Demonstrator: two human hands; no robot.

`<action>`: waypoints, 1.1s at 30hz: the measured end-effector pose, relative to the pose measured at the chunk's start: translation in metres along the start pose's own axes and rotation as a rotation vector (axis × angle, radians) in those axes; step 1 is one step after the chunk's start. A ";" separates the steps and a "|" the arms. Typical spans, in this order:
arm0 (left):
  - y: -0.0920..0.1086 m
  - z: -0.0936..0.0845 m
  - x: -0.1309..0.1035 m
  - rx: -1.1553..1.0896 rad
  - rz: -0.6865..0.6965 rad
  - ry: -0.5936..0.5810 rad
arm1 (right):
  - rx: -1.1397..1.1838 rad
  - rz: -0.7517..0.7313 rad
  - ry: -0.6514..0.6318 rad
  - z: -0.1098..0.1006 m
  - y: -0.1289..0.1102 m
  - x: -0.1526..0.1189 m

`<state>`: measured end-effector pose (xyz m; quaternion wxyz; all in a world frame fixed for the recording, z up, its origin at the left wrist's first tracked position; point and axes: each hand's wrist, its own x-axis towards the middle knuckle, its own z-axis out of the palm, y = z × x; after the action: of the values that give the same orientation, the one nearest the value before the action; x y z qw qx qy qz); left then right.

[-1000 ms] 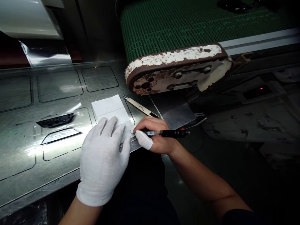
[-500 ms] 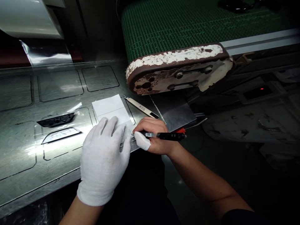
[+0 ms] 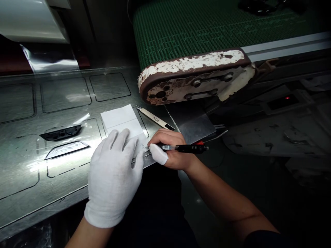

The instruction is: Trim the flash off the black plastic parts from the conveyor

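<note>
A black pen (image 3: 190, 148) is gripped in my right hand (image 3: 170, 148), which is bare apart from a white cover on the thumb. Its tip end points left at the lower part of a white sheet of paper (image 3: 121, 119), where small dark marks show. My left hand (image 3: 113, 172), in a white glove, lies with spread fingers across the lower edge of the paper, pressing it on the metal table (image 3: 74, 115). Just beyond my right hand lies a beige craft knife (image 3: 155, 117) labelled A06. To the left rest a dark elongated part (image 3: 60, 133) and a pale, black-rimmed part (image 3: 67, 149).
A green conveyor belt (image 3: 207, 27) with a rusty, peeling end plate (image 3: 191, 82) juts over the table's right side. Black outlines mark the tabletop. A clear film strip (image 3: 51, 57) hangs from a roll (image 3: 28, 20) at the back left. A device with a red light (image 3: 287, 98) stands right.
My right hand and the pen have shifted very slightly to the right, and the marks on the paper show more. My left hand stays on the paper.
</note>
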<state>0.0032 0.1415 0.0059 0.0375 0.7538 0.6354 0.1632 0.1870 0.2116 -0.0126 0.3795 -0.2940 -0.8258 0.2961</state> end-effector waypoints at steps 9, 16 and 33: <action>-0.001 0.001 0.000 0.004 -0.013 -0.020 | -0.050 0.063 0.036 0.000 -0.003 0.001; -0.001 -0.002 0.000 0.001 -0.010 -0.026 | -0.064 0.023 0.048 0.003 0.000 0.000; -0.001 0.001 -0.001 0.009 -0.013 -0.007 | -0.003 0.047 0.083 -0.001 0.000 -0.002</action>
<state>0.0028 0.1410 0.0042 0.0377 0.7504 0.6409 0.1574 0.1888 0.2105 -0.0125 0.4060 -0.3261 -0.8025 0.2914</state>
